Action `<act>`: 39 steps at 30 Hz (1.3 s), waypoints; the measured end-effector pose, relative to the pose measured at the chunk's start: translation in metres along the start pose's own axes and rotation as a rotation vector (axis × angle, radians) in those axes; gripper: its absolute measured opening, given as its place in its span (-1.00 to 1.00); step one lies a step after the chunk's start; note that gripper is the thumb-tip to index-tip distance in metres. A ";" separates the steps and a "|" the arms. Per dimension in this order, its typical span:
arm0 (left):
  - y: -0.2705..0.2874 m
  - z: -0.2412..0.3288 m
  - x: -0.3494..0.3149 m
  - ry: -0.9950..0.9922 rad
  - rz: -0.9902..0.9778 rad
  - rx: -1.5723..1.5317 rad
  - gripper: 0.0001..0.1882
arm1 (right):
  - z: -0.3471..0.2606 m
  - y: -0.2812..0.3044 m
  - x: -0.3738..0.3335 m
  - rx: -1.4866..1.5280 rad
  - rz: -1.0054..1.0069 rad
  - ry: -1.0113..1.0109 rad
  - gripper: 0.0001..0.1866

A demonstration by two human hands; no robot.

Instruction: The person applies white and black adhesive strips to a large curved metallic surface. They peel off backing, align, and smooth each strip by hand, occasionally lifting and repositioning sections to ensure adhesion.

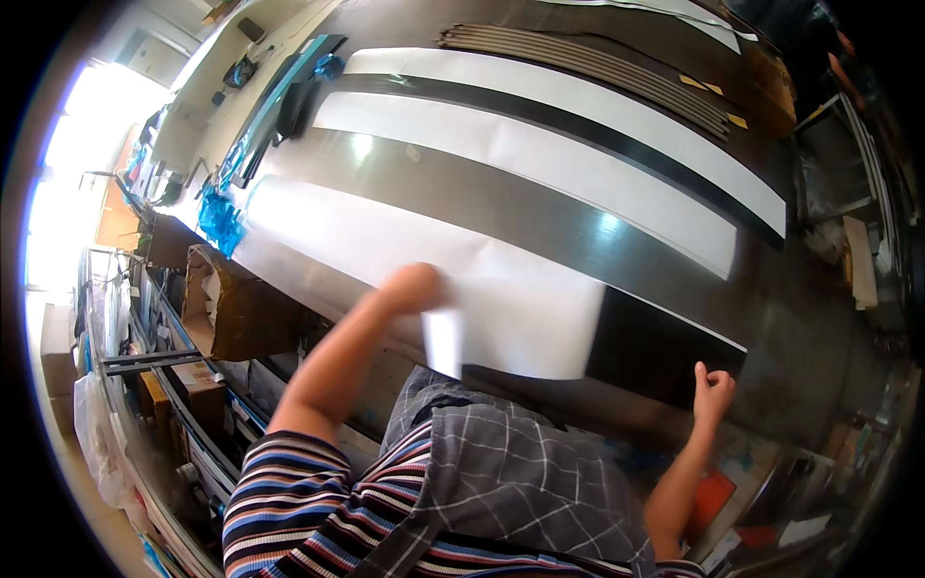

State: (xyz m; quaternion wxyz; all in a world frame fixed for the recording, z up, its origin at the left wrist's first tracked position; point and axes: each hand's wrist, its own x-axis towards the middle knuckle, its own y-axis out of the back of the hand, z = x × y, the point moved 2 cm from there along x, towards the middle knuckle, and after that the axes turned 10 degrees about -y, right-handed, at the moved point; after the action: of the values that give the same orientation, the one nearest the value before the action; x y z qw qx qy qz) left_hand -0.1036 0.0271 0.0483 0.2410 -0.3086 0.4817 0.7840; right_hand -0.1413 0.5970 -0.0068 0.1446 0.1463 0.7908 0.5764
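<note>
A long strip-like panel lies nearest me on the table, its right part a bare black surface (641,347) and the rest under a white sheet (525,323). My left hand (412,287), smeared by motion, is closed on the white sheet, whose loose end (443,342) hangs below the fist, also blurred. By the near right corner of the black part, my right hand (713,390) has its fingers curled together; whatever they may hold is too small to make out. A white strip (525,144) and a black-edged white strip (578,106) lie farther back.
Several brownish bars (578,72) lie at the table's far side. Crumpled blue film (220,222) sits at its left end. Below the left edge stand an open cardboard box (255,313) and a rack of long profiles (183,424). A pale frame (858,144) leans at the right.
</note>
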 end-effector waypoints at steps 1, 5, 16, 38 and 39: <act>0.010 -0.095 -0.019 0.184 0.050 0.060 -0.65 | -0.002 -0.004 0.002 -0.006 -0.015 -0.022 -0.48; 0.060 -0.359 -0.118 0.770 0.210 0.286 -0.76 | -0.004 -0.014 0.007 -0.173 0.058 -0.104 -0.37; 0.075 -0.152 -0.043 -0.582 0.668 -0.033 -0.61 | -0.288 -0.058 -0.135 0.210 0.047 0.409 -0.77; 0.206 -0.468 -0.258 -0.135 0.275 -0.202 -0.37 | -0.382 -0.132 -0.210 -0.136 0.004 0.097 -0.39; 0.209 -0.533 -0.318 0.004 0.339 -0.188 -0.38 | -0.387 -0.131 -0.210 -0.160 -0.014 0.074 -0.37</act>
State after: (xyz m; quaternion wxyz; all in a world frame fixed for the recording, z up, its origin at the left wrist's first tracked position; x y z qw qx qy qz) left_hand 0.1101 -0.5678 0.2188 0.0744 -0.2459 0.4519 0.8543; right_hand -0.1109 0.1387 -0.0059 0.1307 0.1075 0.7480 0.6417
